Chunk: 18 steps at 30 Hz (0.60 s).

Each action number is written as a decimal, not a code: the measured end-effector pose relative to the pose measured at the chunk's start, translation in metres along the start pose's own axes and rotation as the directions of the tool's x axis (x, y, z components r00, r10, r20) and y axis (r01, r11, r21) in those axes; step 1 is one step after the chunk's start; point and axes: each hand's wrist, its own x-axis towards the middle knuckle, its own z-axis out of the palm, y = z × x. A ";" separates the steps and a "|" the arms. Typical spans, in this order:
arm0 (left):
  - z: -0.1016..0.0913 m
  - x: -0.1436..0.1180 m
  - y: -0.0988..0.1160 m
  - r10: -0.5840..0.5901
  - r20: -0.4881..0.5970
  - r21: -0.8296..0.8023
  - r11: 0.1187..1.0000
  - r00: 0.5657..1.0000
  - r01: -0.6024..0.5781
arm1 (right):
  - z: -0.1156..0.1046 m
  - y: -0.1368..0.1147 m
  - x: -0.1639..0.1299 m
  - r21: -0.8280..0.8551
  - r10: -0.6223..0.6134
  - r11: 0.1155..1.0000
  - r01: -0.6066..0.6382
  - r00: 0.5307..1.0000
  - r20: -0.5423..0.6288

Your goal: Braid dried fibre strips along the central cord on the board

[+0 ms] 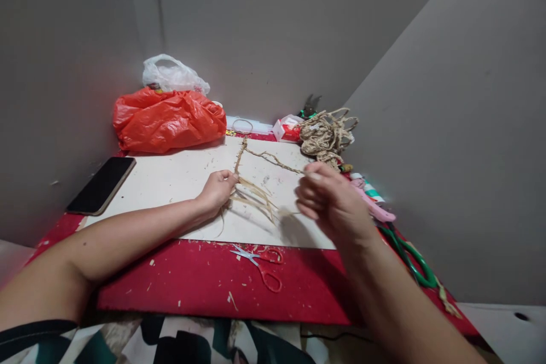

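Note:
My left hand point(217, 189) rests on the white board point(170, 182) and pinches a bundle of pale straw fibres point(256, 199). From that pinch a twisted straw cord point(241, 151) runs away toward the wall, and a second twisted strand point(273, 160) runs right to my right hand point(328, 199). My right hand is raised slightly above the board, blurred, with its fingertips closed on the end of that strand. Loose fibre ends fan out between the two hands.
Small red-handled scissors point(261, 261) lie on the red table point(191, 278) near me. A phone point(102, 185) lies left. Red point(168, 119) and white point(173, 74) plastic bags sit at the back. A coil of straw rope point(326, 133), green-handled scissors point(409, 259) and a pink tool point(377, 207) lie right.

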 end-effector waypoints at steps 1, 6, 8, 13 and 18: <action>0.000 0.000 0.000 0.002 0.000 0.000 1.000 1.000 -0.002 | -0.012 -0.009 -0.003 -0.035 -0.055 0.998 0.053 0.996 -0.069; 0.001 -0.002 0.002 -0.013 -0.006 -0.007 1.000 1.000 0.013 | -0.074 -0.043 -0.010 -0.352 -0.435 0.883 0.312 0.825 -0.361; 0.001 -0.002 0.002 -0.015 -0.004 -0.002 1.000 1.000 0.015 | -0.091 -0.042 -0.007 -0.548 -0.473 0.804 0.231 0.807 -0.353; 0.001 -0.002 0.001 -0.021 0.001 0.015 1.000 1.000 0.021 | -0.090 -0.007 0.004 -0.981 -0.246 0.165 -0.102 0.959 -0.141; 0.002 -0.004 0.002 0.004 0.002 0.035 0.999 1.000 -0.004 | -0.012 0.029 -0.003 -0.876 -0.321 0.400 0.270 0.936 0.142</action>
